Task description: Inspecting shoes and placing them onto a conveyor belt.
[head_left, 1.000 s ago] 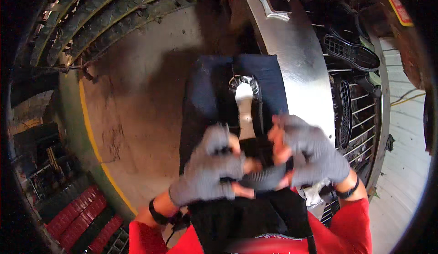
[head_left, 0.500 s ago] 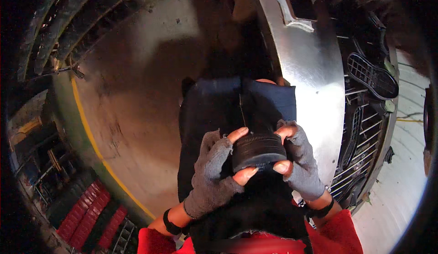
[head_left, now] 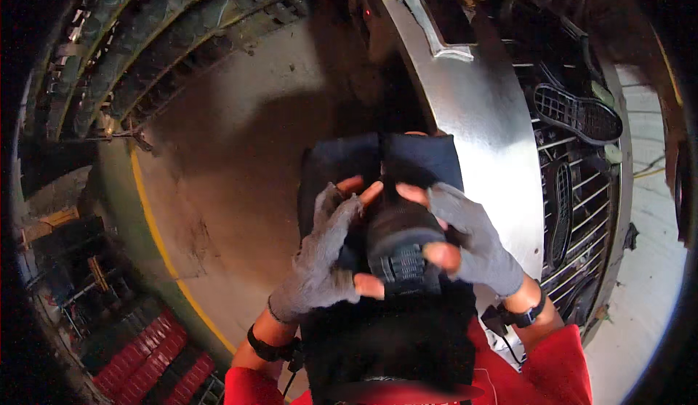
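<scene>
Black shoe (head_left: 406, 227) above the lap (head_left: 429, 159), between both hands. Right hand (head_left: 476, 243) grips it, thumb on the near end; left hand (head_left: 318, 263) half-curled alongside, hold cannot be told. Risk: shoe twisting or slipping, if right-side pressure goes unmatched.

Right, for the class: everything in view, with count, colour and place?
Ribbed piece: one, black, between hands
Lap covering: one, dark blue, beneath hands
Counter: one, silver, right of hands
Phone-like slab: one, black, counter's far end
Sheet: one, white, under slab
Shoe soles: at least two, black, on wire rack
Wire rack: one, metallic, right of counter
Shelves: several, greenish, upper left
Stacks: several, red, lower left
Floor: one, brown, left
Floor line: one, yellow, left
Wristbands: two, black, on wrists
Sleeves: two, red, lower edge
Left hand: one, grey-gloved, left of piece
Right hand: one, grey-gloved, thumb on piece
</scene>
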The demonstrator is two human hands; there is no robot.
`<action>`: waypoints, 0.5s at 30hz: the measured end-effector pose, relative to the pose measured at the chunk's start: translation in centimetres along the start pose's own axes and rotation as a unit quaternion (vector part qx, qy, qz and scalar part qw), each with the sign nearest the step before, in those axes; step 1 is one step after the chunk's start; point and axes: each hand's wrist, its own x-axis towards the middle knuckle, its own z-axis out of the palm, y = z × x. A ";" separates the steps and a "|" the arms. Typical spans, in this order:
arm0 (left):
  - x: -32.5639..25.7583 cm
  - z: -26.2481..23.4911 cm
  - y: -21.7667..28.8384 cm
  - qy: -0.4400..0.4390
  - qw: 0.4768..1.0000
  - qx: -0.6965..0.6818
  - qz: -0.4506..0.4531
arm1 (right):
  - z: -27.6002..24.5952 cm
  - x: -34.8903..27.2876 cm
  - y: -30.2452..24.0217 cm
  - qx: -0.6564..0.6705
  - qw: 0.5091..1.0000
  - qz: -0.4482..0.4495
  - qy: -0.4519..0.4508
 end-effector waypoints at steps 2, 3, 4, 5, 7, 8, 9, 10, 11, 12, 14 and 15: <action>-0.4 1.3 4.6 -0.004 0.980 -0.200 -0.010 | -0.1 -3.3 -3.2 -0.076 0.987 -0.118 -0.077; -1.0 1.7 6.4 -0.008 0.955 -0.297 -0.013 | 0.8 -5.2 -3.9 -0.107 0.980 -0.161 -0.049; -1.2 1.5 7.0 -0.032 0.980 -0.195 -0.006 | 0.8 -7.1 -3.7 -0.088 0.983 -0.157 -0.042; -1.4 1.2 7.5 -0.032 0.982 -0.187 0.011 | 0.9 -8.5 -3.4 -0.068 0.985 -0.157 -0.036; -1.9 1.1 8.2 -0.027 0.994 -0.095 0.051 | 2.4 -10.8 -4.1 0.188 0.981 -0.024 0.048; -2.0 1.1 10.0 0.004 0.989 -0.124 0.077 | 1.8 -11.6 -4.1 0.221 0.975 0.017 0.017; -1.4 0.5 11.8 0.000 0.988 -0.124 0.087 | 0.7 -12.5 -5.1 0.164 0.980 0.108 0.008; -0.3 -0.2 13.9 -0.061 0.986 -0.101 0.114 | -0.1 -13.0 -3.8 0.161 0.977 0.140 0.016; 0.0 -0.5 16.0 -0.122 0.979 -0.081 0.143 | -0.5 -13.9 -3.2 0.156 0.972 0.172 0.026; -0.6 0.6 17.6 -0.095 0.964 0.020 0.247 | -0.1 -14.1 -3.8 0.074 0.994 0.074 0.010; 0.0 -2.1 22.0 -0.220 0.841 0.205 0.449 | 0.5 -17.6 -4.1 0.399 0.907 0.121 0.061; 0.4 -0.6 22.4 -0.221 0.837 0.203 0.458 | 1.0 -17.5 -5.0 0.457 0.885 0.074 0.050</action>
